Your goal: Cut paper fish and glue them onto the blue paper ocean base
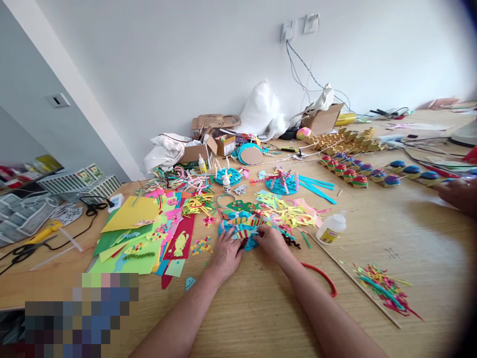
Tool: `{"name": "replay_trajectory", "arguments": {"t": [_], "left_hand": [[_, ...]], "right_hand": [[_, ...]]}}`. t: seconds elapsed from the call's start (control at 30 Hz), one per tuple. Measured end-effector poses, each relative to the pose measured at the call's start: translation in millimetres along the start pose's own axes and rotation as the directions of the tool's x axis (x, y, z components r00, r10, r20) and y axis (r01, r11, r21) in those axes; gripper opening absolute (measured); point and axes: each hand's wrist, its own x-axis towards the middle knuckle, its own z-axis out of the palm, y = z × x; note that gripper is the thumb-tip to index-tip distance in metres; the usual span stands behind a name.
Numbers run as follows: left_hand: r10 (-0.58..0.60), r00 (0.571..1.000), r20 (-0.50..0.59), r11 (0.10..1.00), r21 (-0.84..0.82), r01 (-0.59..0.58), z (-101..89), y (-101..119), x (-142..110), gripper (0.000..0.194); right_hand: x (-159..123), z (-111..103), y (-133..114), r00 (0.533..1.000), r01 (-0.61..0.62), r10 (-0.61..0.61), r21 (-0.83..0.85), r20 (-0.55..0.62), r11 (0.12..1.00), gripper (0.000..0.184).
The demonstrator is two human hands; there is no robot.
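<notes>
A small striped paper fish lies at the near edge of a blue disc decorated with other paper fish. My left hand rests at the left side of the disc, fingers stretched out, with the fingertips by the fish's head. At the tail end, my right hand is closed in a pinch on the fish. Its fingers hide part of the tail. Dark brown twisted pipe cleaners stick out beyond my right hand. Behind the striped fish are a green paper fish and more striped ones.
A white glue bottle stands right of my hands, beside a long wooden stick. A red pipe cleaner curves near my right forearm. Coloured paper sheets spread left. Another person's hand is at the right edge.
</notes>
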Motion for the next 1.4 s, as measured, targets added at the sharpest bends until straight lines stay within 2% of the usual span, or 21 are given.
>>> {"name": "replay_trajectory", "arguments": {"t": [0.37,1.4], "left_hand": [[0.023,1.000,-0.018,0.999,0.032,-0.022,3.3,-2.9,-0.1,0.027],[0.021,1.000,-0.001,0.999,0.035,-0.021,0.4,-1.0,0.2,0.025]], "right_hand": [[0.1,0.9,0.2,1.000,-0.018,0.018,0.006,-0.002,1.000,0.009],[0.4,-1.3,-2.9,1.000,-0.005,0.007,-0.114,0.025,0.993,0.015]]}}
